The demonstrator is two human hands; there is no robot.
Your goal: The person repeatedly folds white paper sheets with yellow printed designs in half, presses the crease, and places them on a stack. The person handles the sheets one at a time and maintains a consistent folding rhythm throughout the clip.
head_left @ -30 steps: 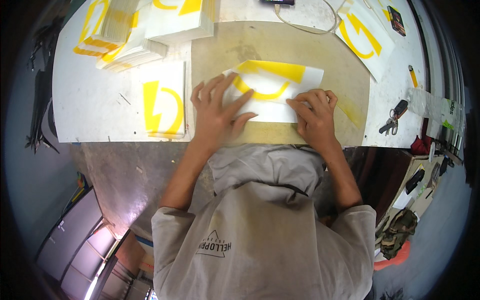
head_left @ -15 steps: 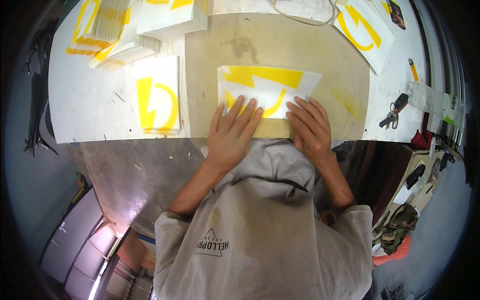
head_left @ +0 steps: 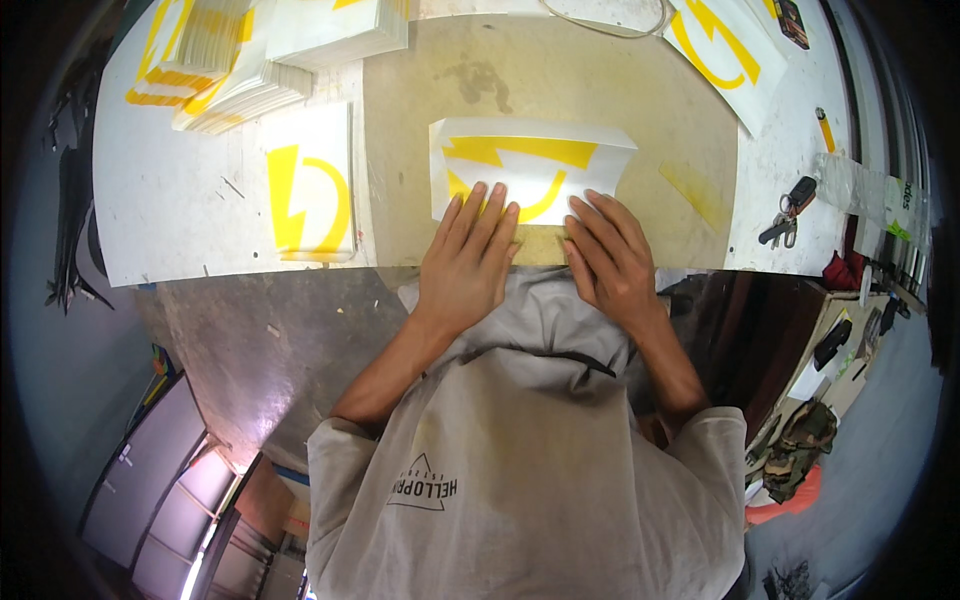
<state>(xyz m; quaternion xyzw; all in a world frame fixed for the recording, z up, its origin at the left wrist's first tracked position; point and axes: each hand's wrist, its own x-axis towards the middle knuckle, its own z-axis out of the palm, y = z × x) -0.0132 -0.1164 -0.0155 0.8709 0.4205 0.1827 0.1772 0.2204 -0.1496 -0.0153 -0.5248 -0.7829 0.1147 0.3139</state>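
Palms down, both hands reach up from the lower edge of the frame to its centre, where a white sheet with yellow print (head_left: 555, 178) lies on a tan mat (head_left: 420, 75). The left hand (head_left: 463, 258) points upward, its long fingers nearly straight and slightly apart, their tips flat on the lower left part of the sheet; its thumb sits close beside the index finger. The right hand (head_left: 618, 258) leans toward the upper left, fingers lightly bent and narrowly spread, tips at the sheet's lower right part. Neither hand is clamped on anything. Both forearms angle inward, crossing the lower edge of the white table (head_left: 170, 215), so the wrists are beyond its rim. Above the sheet, a broad stretch of mat runs toward the top of the frame; a narrower band lies to its right. On the left, the mat's edge runs just beside a flat pile of printed sheets (head_left: 312, 185), with thick paper stacks (head_left: 335, 38) at the upper left. Well apart at the right are keys (head_left: 785, 222), and a printed sheet overlaps the mat's upper right corner.
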